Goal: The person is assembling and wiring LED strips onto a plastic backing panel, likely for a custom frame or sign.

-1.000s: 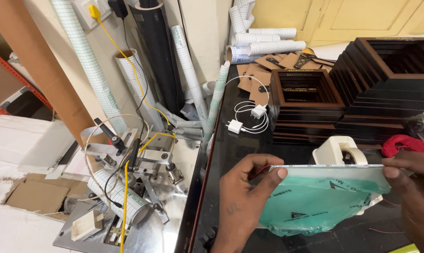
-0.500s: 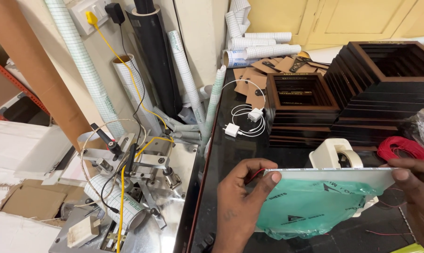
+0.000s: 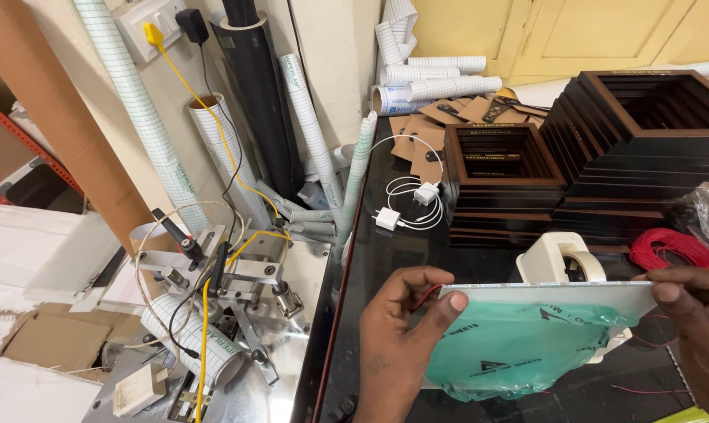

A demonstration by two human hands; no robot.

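Observation:
My left hand (image 3: 405, 337) grips the left edge of a white board (image 3: 542, 293) wrapped in a loose green plastic film (image 3: 519, 348). At the board's right corner my right hand (image 3: 695, 317) pinches it with thumb on top. The board is held level above the black glossy table (image 3: 386, 258). A thin red wire runs under my left fingers. Just behind the board stands a white tape dispenser (image 3: 562, 260).
Stacks of dark wooden frames (image 3: 503, 176) (image 3: 636, 149) fill the table's back right. A white charger with cable (image 3: 409, 207) lies near them, a red wire coil (image 3: 671, 249) at right. Left of the table: a metal jig (image 3: 237, 282), paper rolls (image 3: 307, 133), cardboard (image 3: 49, 345).
Both hands keep their hold on the board. The view has shifted slightly; the board sits a little higher and more level in it than a second ago.

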